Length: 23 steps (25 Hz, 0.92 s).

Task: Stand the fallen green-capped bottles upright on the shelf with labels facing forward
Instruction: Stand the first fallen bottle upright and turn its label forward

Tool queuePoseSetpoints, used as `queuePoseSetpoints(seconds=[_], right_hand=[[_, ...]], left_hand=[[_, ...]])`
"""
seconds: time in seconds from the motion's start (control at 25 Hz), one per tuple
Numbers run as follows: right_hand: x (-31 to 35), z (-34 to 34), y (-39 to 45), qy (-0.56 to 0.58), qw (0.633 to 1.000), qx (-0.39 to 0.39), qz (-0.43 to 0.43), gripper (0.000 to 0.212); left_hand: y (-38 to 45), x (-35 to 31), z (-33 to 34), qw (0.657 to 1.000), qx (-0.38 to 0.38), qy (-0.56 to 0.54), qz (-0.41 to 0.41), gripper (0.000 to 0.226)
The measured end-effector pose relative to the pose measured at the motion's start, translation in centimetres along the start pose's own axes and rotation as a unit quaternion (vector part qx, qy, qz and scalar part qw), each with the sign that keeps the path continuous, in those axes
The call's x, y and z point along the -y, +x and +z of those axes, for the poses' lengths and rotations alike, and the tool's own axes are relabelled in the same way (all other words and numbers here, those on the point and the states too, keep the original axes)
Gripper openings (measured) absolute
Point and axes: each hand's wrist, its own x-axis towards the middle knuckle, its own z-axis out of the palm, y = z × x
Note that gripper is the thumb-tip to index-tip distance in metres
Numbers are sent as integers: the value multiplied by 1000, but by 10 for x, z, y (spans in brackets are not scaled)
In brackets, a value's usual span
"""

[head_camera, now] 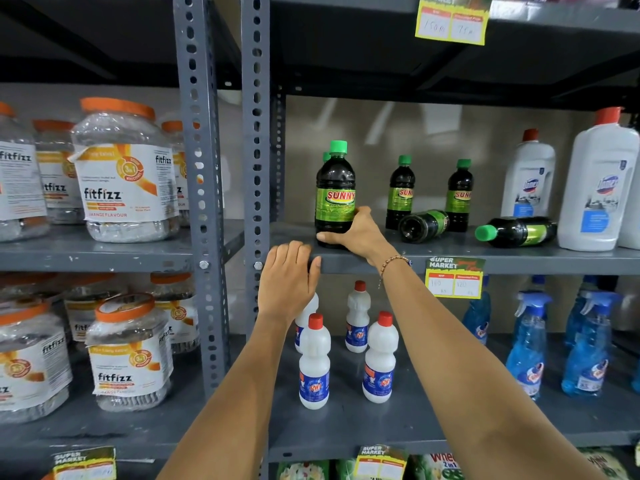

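On the middle grey shelf [519, 259] a dark green-capped bottle [335, 188] stands upright at the left with its SUNNY label forward; my right hand [356, 233] grips its base. Another cap peeks out behind it. Two more upright bottles [400, 192] [459, 194] stand further back. One bottle lies fallen [424, 226] with its bottom toward me. Another fallen bottle [516, 232] lies with its cap pointing left. My left hand [287, 275] rests open on the shelf's front edge.
Large white bottles with red caps [599, 188] stand at the right of the same shelf. Grey perforated uprights [256, 133] bound it on the left. Small white bottles [313, 362] and blue spray bottles [526, 344] fill the shelf below. Orange-lidded jars [121, 168] sit left.
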Motion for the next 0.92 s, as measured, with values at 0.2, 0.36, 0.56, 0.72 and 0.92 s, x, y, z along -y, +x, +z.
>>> queuePoseSetpoints(seconds=[0.2,0.36,0.56,0.72,0.92], right_hand=[[2,-1,-5,-14,1000,-16,-6,92],[4,-2,-7,-17,1000,-18,-9,93],[6,-1,-8,-18,1000,-5,-2,94],[2,-17,-4,80,993,66,48,100],[-13,-33,-2,192,979,36,63,63]], left_hand=[[0,0,-1,1000,-1,4,0,36],[0,-2,-3,1000,11,-8,-6,37],[1,-3,-5,999,37,-13,-17,37],[8,-15,-17,992,60,-68,-87,43],[55,-22,-33,957,152,-188,-160,68]])
